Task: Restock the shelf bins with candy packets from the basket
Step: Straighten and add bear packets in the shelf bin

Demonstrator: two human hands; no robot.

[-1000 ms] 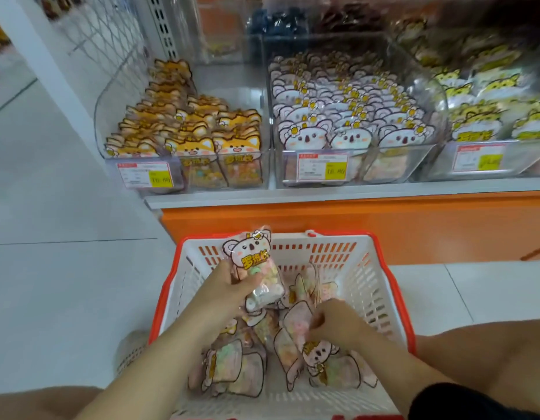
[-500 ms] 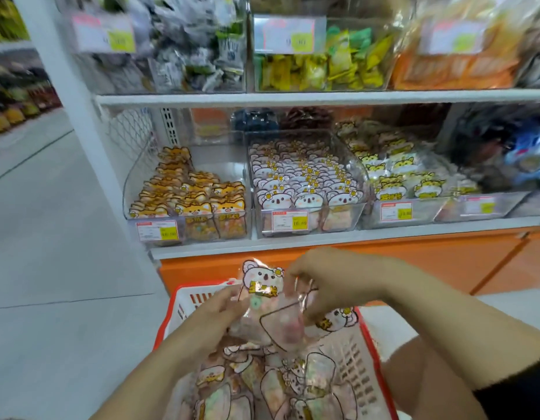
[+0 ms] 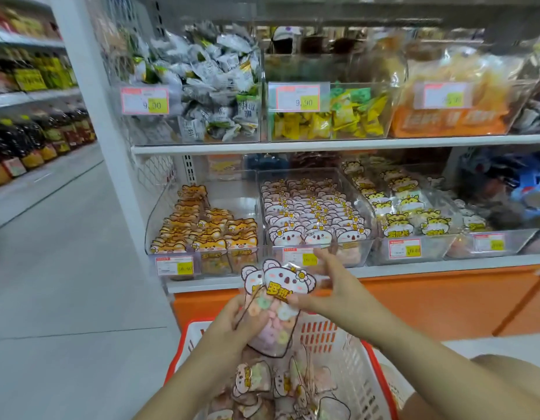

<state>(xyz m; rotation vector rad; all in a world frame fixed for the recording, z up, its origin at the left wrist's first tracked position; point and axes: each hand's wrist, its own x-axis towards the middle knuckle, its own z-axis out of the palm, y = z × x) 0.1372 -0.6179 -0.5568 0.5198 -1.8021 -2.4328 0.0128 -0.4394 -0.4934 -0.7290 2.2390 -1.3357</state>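
Between fingers (image 3: 326, 262), above basket (image 3: 353, 368): koala packets (image 3: 279, 283), gripped low by left hand (image 3: 229, 324), pinched by right hand (image 3: 334, 287) over yellow lettering, part-hidden. Beyond fingers, upper tags (image 3: 297, 97): 9.90; lower tags (image 3: 404, 247) blurred.

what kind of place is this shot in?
A shop, most likely a supermarket snack aisle. Clear bins of sweets carry printed price tags, a red basket holds more packets, and bottles are racked across the aisle.
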